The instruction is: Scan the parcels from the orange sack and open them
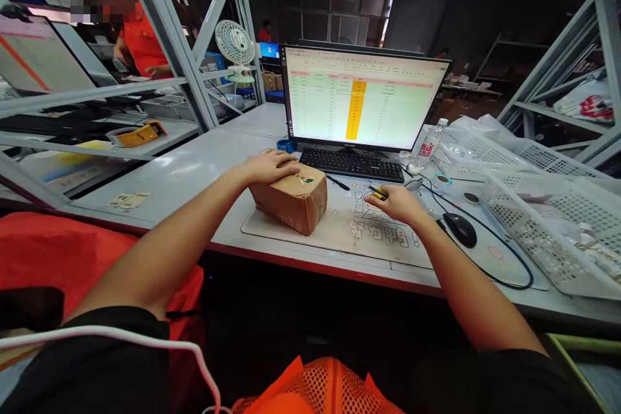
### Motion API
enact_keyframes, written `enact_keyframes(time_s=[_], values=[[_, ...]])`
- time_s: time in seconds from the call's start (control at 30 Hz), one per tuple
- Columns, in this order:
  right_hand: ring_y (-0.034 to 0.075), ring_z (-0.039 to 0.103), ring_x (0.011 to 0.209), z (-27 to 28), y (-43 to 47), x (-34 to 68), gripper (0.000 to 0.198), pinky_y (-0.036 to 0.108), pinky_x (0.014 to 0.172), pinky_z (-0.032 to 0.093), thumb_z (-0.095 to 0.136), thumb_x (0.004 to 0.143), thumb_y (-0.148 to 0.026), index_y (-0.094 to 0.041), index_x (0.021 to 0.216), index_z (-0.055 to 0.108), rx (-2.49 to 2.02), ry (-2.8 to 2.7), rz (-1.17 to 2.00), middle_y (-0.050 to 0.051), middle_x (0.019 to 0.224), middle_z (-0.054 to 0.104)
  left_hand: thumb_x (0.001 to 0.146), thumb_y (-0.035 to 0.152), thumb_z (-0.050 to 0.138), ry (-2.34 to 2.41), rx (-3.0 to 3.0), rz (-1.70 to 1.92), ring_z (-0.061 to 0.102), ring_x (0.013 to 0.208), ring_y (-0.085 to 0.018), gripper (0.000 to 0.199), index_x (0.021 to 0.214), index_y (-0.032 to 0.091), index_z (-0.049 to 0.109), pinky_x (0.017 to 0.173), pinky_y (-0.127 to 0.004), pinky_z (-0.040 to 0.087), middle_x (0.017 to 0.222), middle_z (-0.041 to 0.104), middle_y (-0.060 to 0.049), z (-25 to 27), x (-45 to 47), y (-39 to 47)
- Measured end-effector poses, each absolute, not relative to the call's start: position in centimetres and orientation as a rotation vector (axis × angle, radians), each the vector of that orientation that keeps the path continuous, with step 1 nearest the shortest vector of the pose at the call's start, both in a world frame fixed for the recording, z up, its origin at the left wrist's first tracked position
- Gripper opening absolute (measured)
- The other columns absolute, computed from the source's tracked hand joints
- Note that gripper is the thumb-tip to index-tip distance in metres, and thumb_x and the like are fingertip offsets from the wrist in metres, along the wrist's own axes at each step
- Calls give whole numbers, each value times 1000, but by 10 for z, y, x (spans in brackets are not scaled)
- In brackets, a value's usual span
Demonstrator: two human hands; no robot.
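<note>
A brown cardboard box (291,206) rests on the desk mat in front of the keyboard, with tape along one end and a small torn or marked spot on its top. My left hand (270,167) lies on the box's top, fingers stretched flat across it. To the right of the box, apart from it, my right hand (398,203) is closed around a yellow and black utility knife (377,192), held just above the mat (349,229). The knife is partly hidden by the fingers. A black pen (338,182) lies between the box and the keyboard (352,163).
A monitor (320,100) showing a spreadsheet stands behind the keyboard. At right are a black mouse (460,229), a looped cable, a plastic bottle (431,142) and white perforated baskets (528,233). Metal frames (187,52) rise at left, beyond which a person in orange (143,42) works.
</note>
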State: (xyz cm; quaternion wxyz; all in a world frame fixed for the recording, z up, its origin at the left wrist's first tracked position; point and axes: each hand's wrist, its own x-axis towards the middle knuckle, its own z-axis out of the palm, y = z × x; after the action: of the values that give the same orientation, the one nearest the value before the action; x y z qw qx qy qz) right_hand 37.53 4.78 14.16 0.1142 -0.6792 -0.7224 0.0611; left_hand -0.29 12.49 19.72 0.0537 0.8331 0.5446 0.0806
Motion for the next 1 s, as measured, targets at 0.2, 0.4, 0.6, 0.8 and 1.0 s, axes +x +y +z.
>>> enact_keyframes(time_s=[0.2,0.4,0.6,0.8,1.0], values=[[30,73,102,146,59,349,48,32,78,50,56,105,-51,-18,140,63,-1829,-2244,203,14,118,79,91,93,19,1957,2269,58,51,138,-52,101,156,27,60,112,-67,39,152,62,-18,199,20,111],[34,69,126,153,80,309,61,40,98,55,54,106,-48,-28,164,52,-1620,-2279,246,11,148,69,84,99,28,1699,2362,-124,29,161,-44,122,174,17,25,131,-53,23,178,27,-13,211,-13,97],[34,72,119,160,72,301,61,41,95,56,56,104,-48,-32,163,53,-1642,-2286,213,10,141,73,65,96,61,1615,2411,33,4,167,-44,144,176,19,13,134,-58,17,183,5,-10,190,-37,77],[36,73,109,164,55,295,60,39,80,54,52,105,-54,-33,161,53,-1785,-2293,117,14,130,76,70,92,63,1606,2453,303,23,160,-41,129,172,20,32,133,-55,24,171,36,-15,173,-33,79],[34,71,94,174,71,282,42,37,74,49,48,106,-53,-22,127,67,-1900,-2358,32,18,110,76,73,93,60,1666,2430,351,30,155,-44,125,170,19,37,130,-56,29,168,40,-17,169,-29,81]])
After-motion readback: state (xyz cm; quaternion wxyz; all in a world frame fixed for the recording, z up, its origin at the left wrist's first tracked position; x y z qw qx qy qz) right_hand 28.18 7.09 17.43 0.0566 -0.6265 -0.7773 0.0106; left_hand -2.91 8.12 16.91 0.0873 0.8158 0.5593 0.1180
